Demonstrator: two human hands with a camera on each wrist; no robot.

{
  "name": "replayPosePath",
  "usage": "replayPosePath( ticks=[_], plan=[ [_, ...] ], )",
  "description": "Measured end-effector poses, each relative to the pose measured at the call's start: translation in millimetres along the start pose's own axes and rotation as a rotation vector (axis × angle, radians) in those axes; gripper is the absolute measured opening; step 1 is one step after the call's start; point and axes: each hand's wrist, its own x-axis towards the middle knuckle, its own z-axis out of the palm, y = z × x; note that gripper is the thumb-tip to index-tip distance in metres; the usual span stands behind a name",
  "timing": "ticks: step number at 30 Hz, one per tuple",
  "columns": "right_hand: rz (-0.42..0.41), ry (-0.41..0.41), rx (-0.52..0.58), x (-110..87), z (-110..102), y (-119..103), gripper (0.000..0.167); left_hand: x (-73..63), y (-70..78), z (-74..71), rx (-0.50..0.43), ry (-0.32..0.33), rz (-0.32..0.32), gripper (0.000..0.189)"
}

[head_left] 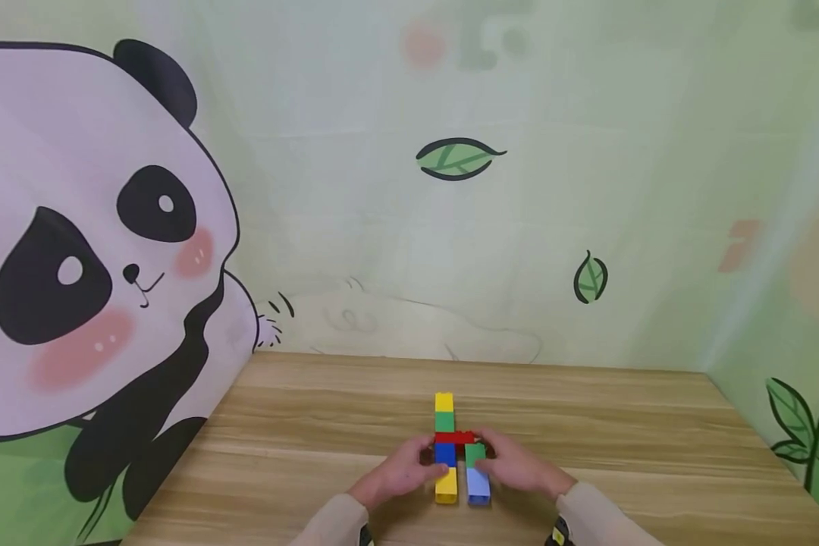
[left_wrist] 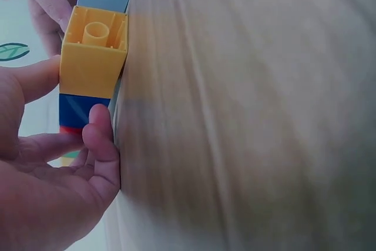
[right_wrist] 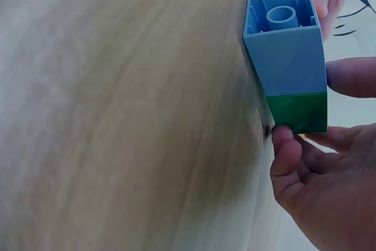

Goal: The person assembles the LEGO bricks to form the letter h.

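Note:
A joined toy-block build lies on the wooden table. Its longer column runs from a far yellow block (head_left: 444,403) through a green block (head_left: 444,422), a wide red block (head_left: 453,437) and a blue block (head_left: 445,455) to a near yellow block (left_wrist: 91,72). Beside it, a shorter column has a green block (right_wrist: 299,112) by the red one and a light blue block (right_wrist: 288,63) nearest me, hollow end facing back. My left hand (head_left: 406,469) grips the longer column, thumb on near yellow, fingers by the blue. From the right, my right hand (head_left: 515,464) holds the shorter column.
The wooden table (head_left: 300,409) reaches back to a cloth backdrop (head_left: 355,197) printed with leaves. A large printed panda (head_left: 109,288) covers the left side of the backdrop. A narrow gap separates the two near ends of the columns.

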Motion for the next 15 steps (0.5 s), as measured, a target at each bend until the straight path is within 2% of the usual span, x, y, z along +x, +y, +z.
replayPosePath(
  ticks=[6,10,13,15],
  plan=[
    [0.013,-0.015,0.018,-2.0,2,2,0.048,-2.8,-0.2,2.1,0.003,-0.015,-0.01,0.033],
    [0.027,-0.014,0.026,-2.4,0,0,0.048,-3.4,2.8,-0.6,0.012,-0.009,-0.044,0.035],
    [0.058,0.024,0.007,-7.8,-4,-2,0.049,-8.8,7.6,-5.8,0.046,0.001,-0.075,0.044],
    [0.082,0.084,-0.023,-14.5,-7,-4,0.05,-14.7,10.2,-10.7,0.092,0.018,-0.082,0.05]
  ],
)
